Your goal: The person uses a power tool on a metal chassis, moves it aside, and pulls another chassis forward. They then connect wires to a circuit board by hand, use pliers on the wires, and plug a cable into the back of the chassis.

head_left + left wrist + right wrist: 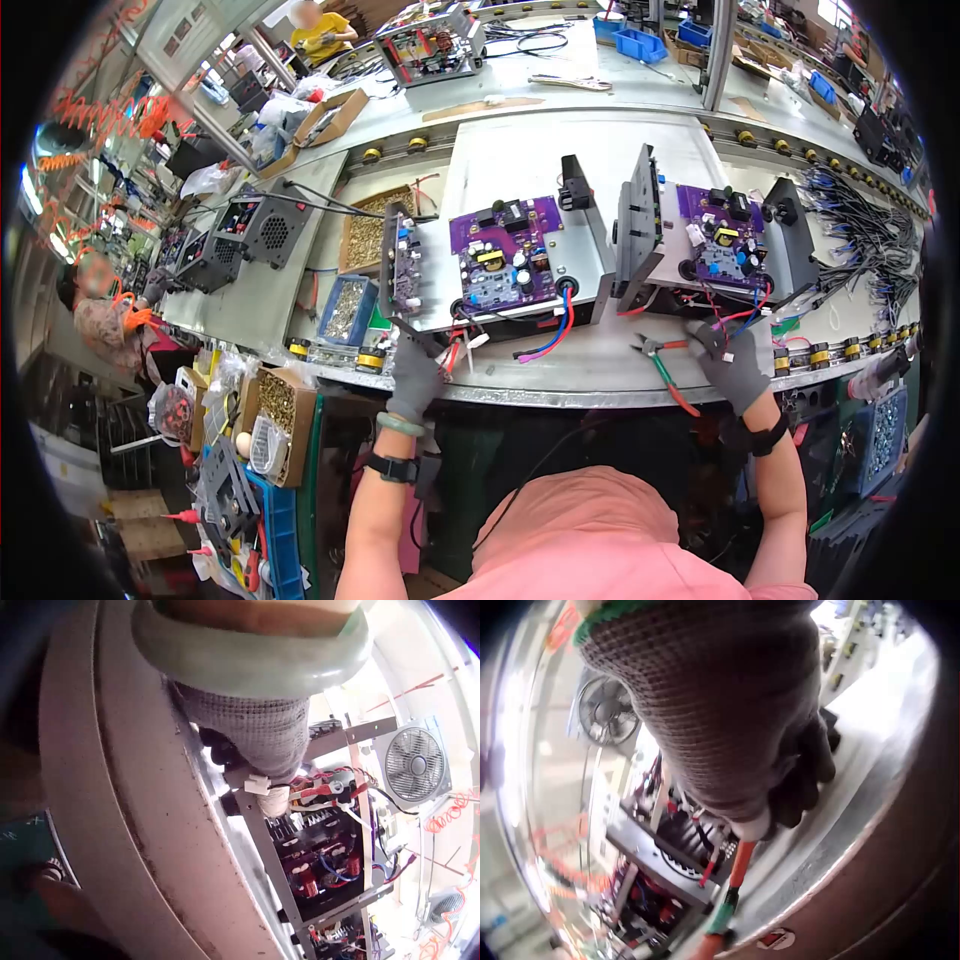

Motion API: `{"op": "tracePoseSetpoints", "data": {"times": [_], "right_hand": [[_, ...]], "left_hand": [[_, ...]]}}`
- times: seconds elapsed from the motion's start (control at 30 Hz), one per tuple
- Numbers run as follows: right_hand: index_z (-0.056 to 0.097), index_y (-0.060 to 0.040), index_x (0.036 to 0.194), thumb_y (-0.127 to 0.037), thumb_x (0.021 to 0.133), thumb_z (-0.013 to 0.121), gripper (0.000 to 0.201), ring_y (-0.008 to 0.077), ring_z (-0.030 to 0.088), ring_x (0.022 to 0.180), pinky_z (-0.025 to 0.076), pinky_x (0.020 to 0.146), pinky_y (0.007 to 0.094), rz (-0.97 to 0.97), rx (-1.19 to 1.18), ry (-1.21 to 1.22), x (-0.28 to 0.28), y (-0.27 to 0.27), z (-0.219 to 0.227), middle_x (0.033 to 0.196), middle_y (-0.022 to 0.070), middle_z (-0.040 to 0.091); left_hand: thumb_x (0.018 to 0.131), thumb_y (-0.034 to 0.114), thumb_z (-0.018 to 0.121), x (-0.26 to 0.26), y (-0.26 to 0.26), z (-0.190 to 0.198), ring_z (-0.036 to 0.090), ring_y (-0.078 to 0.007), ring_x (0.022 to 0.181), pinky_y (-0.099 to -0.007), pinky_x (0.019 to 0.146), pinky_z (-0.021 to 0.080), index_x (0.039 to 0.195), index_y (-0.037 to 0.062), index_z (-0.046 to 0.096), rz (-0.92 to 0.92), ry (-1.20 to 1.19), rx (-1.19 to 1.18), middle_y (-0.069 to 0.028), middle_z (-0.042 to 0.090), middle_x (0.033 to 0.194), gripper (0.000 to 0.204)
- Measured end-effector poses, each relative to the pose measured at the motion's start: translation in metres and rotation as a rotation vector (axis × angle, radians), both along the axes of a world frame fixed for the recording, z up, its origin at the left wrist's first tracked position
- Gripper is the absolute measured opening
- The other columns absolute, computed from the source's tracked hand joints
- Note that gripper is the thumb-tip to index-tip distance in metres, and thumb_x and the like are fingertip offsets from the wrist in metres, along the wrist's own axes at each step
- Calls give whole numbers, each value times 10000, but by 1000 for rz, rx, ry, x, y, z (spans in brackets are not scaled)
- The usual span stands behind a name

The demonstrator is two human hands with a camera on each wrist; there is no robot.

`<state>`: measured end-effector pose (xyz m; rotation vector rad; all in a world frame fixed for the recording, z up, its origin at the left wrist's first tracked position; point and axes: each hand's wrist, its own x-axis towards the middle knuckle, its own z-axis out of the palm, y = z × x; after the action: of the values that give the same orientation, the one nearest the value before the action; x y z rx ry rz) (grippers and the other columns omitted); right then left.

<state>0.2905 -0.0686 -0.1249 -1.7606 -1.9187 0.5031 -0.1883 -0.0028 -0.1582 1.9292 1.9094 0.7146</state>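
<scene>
My gloved left hand (416, 372) is at the near left corner of the left chassis (590, 240), which carries a purple circuit board (510, 245). In the left wrist view, its thumb (275, 801) lies over the grey metal edge, beside a white connector (257, 785) and red wires; its other fingers are largely hidden. My gloved right hand (735, 370) is in front of the right chassis (795, 240), fingers curled. One orange handle of the spread-open cutters (672, 380) runs under its thumb (750, 827). Red and blue leads (755, 305) hang close above this hand.
A blue bin of screws (348, 310) and a cardboard box of brass parts (372, 235) stand left. Many dark cables (860, 235) are heaped at right. Rollers (370, 358) line the bench edge. Two finished-looking black units (240, 240) sit farther left. Other people work beyond.
</scene>
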Motion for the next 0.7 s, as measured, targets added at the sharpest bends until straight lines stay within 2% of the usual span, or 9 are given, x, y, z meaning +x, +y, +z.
{"op": "tracePoseSetpoints", "data": {"times": [0.03,0.1,0.13,0.17,0.3,0.33,0.43,0.53,0.7], "right_hand": [[709,-37,1115,-278,794,750,403,339,662,914,521,813,414,9,-1,-1,-18,-1,8,989,175,692],[621,-19,1255,-345,708,828,670,365,602,1092,489,901,470,216,235,-403,-48,-14,25,1196,192,630],[527,-8,1352,-344,623,875,875,383,516,1218,445,970,521,231,173,-573,-55,-30,21,1297,198,553],[527,-8,1352,-344,623,875,875,383,516,1218,445,970,521,234,170,-575,-59,-32,20,1297,198,553],[554,-52,1340,-288,641,860,799,336,551,1114,466,895,484,201,5,-505,-66,-28,16,1167,139,586],[577,-76,1310,-264,663,843,724,334,563,1070,469,866,477,333,6,-458,-69,-26,11,1138,126,594],[633,-115,1201,-210,752,781,482,338,598,961,478,789,470,482,45,-272,-103,-11,22,1027,122,617],[630,-95,1202,-238,832,718,406,348,619,940,489,785,472,509,24,-44,-146,21,30,987,147,635],[585,-66,1290,-322,947,599,427,370,634,1037,503,891,429,646,-314,136,-194,63,45,1086,188,669]], "left_hand": [[875,126,733,4,-10,-3,639,-272,942,-388,806,511,1309,6,552,120,-15,68,-165,666,1083,485],[838,137,772,13,-33,-6,609,-230,1045,-366,908,506,1307,-23,513,190,-307,316,-153,608,1202,558],[871,57,704,23,-55,18,588,-235,1118,-362,980,484,1369,-20,489,226,-425,242,-150,578,1270,547],[891,41,683,33,-71,27,586,-221,1114,-355,961,491,1314,-18,534,329,-503,270,-136,599,1229,452],[940,23,640,55,-111,36,621,-161,1006,-306,884,515,1172,-6,619,374,-820,188,-95,659,1080,235],[941,18,647,52,-113,36,638,-130,895,-282,821,528,1173,9,635,169,-730,201,-75,673,1039,233],[1014,198,582,84,-98,84,592,-63,697,-194,552,413,1129,21,665,261,-976,-234,-25,660,888,227],[1011,258,583,85,-77,80,601,-54,667,-196,484,380,1162,37,688,207,-1340,-386,-20,678,882,287],[1012,231,578,82,-60,75,523,-34,587,-187,471,344,1041,42,705,198,-1299,-345,11,642,769,229]]}}
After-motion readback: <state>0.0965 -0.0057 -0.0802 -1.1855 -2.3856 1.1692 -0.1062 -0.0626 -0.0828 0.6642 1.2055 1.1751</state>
